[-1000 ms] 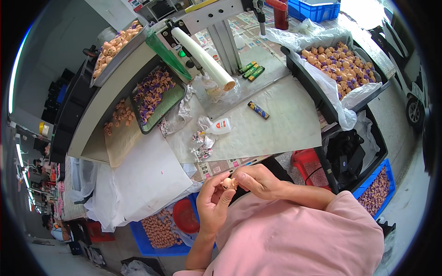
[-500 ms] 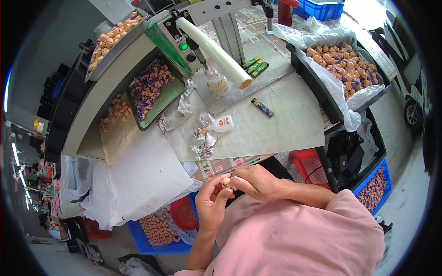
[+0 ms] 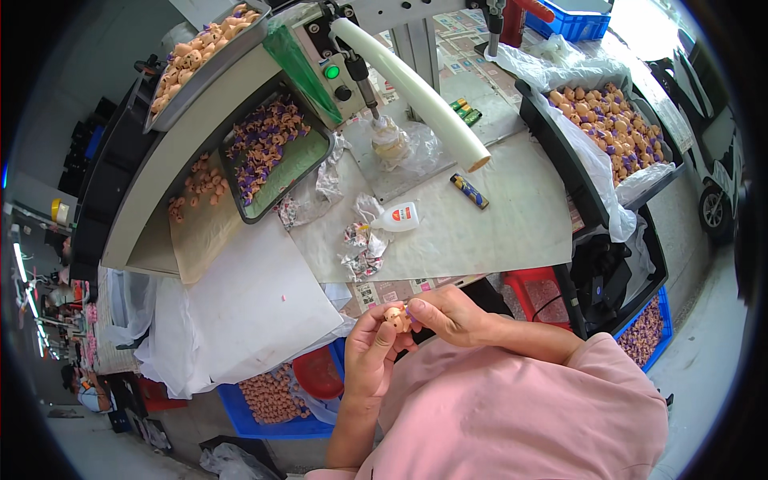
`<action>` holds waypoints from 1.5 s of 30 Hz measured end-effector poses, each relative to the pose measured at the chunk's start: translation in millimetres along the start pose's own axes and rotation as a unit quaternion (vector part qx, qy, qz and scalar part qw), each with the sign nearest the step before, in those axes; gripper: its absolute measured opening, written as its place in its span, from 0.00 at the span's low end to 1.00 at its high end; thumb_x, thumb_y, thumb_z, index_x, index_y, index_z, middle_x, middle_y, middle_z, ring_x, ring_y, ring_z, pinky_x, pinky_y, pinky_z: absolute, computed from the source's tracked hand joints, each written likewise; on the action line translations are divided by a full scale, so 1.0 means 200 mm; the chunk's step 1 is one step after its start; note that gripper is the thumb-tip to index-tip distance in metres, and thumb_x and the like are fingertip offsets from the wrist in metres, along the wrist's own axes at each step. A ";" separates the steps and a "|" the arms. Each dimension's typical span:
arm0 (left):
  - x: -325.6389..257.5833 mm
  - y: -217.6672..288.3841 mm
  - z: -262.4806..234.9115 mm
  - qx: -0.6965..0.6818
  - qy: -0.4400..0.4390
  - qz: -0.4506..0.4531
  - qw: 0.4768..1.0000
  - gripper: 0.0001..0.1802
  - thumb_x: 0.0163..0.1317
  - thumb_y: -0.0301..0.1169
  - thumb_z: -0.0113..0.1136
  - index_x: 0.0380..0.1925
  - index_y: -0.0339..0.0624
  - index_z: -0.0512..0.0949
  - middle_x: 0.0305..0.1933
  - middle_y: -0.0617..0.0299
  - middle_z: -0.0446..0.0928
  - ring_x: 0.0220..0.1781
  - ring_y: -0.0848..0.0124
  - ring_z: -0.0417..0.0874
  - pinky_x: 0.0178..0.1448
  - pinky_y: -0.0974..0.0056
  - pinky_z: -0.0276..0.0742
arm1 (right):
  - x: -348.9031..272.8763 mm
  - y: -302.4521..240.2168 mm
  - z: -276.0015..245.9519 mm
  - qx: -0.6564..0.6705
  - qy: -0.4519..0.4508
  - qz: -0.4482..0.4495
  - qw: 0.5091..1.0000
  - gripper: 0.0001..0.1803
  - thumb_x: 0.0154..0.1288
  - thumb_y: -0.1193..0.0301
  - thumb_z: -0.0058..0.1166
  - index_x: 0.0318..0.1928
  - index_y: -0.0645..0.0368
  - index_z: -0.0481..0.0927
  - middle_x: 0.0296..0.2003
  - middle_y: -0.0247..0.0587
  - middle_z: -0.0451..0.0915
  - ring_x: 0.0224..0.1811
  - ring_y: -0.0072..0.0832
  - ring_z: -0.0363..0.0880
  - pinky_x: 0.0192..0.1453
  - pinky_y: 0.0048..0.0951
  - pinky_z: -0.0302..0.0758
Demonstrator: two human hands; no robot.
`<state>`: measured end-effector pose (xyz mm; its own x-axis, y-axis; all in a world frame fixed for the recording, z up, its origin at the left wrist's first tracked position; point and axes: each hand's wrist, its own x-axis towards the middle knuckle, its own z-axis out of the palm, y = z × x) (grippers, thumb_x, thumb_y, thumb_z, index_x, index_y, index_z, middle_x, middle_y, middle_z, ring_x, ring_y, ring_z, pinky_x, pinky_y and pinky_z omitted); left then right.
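In front of my pink shirt, both hands hold one small flesh-coloured doll figure. My left hand [image 3: 370, 352] pinches the round doll head [image 3: 397, 319], its dark face marks turned up. The fingers of my right hand [image 3: 450, 314] are closed at its right side, where a bit of purple [image 3: 411, 317] shows by the thumb. What the fingertips cover there is hidden. Just beyond the hands, a white glue-like bottle [image 3: 400, 217] lies beside crumpled paper [image 3: 362, 254] on the workbench [image 3: 480, 240].
A press machine with a white roll [image 3: 416, 92] stands ahead. Purple-and-flesh parts fill a dark tray [image 3: 250, 216] at left; a lined bin [image 3: 552, 148] of heads sits right. A dark cylinder [image 3: 470, 192] lies on the bench. Below left stands a blue crate [image 3: 264, 428] of small parts.
The figure has turned in my fingers, showing more of the head and a purple bit. My right hand has shifted slightly right. The whole view has shifted a little.
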<state>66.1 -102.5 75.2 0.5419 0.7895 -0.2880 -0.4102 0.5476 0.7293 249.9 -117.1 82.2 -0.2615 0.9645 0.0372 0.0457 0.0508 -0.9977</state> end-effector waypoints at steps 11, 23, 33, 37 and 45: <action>0.17 0.20 -0.17 -0.051 0.064 0.017 0.997 0.15 0.66 0.28 0.56 0.52 0.39 0.70 0.48 0.53 0.77 0.44 0.70 0.82 0.51 0.64 0.83 | 0.44 0.09 -0.14 -0.219 0.233 -0.053 0.946 0.11 0.67 0.66 0.54 0.36 0.63 0.77 0.35 0.44 0.78 0.37 0.36 0.76 0.41 0.33 0.73; 0.42 0.26 -0.48 -0.138 0.102 0.019 0.985 0.16 0.64 0.23 0.55 0.52 0.42 0.69 0.55 0.52 0.75 0.52 0.65 0.81 0.57 0.63 0.80 | 0.83 0.28 -0.24 -0.399 0.142 0.042 0.905 0.24 0.53 0.62 0.66 0.47 0.62 0.78 0.40 0.47 0.77 0.46 0.45 0.73 0.51 0.40 0.70; 0.50 0.22 -0.60 -0.148 0.113 0.006 0.983 0.17 0.66 0.25 0.54 0.55 0.38 0.70 0.50 0.58 0.77 0.49 0.71 0.80 0.57 0.66 0.77 | 0.72 0.18 -0.22 -0.186 0.173 0.084 0.964 0.18 0.53 0.70 0.68 0.41 0.64 0.77 0.37 0.38 0.75 0.39 0.27 0.75 0.45 0.26 0.70; 0.51 0.19 -0.63 -0.127 0.118 0.006 0.985 0.18 0.67 0.25 0.54 0.56 0.38 0.70 0.49 0.60 0.77 0.49 0.72 0.80 0.57 0.66 0.76 | 0.68 0.13 -0.13 -0.028 0.185 0.083 0.979 0.17 0.51 0.71 0.70 0.39 0.63 0.77 0.36 0.36 0.74 0.39 0.23 0.73 0.44 0.24 0.69; 0.50 0.16 -0.65 -0.121 0.115 0.013 0.986 0.20 0.67 0.26 0.55 0.58 0.38 0.69 0.47 0.61 0.77 0.48 0.73 0.79 0.57 0.66 0.73 | 0.68 0.15 -0.03 -0.180 0.172 -0.022 0.968 0.19 0.47 0.66 0.73 0.37 0.62 0.80 0.32 0.38 0.75 0.32 0.24 0.73 0.34 0.24 0.68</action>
<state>10.8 30.4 -11.2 0.3594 0.8311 -0.4244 -0.6001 0.5542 0.5769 222.4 16.6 57.9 0.0624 0.9854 0.1585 0.3909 0.1220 -0.9123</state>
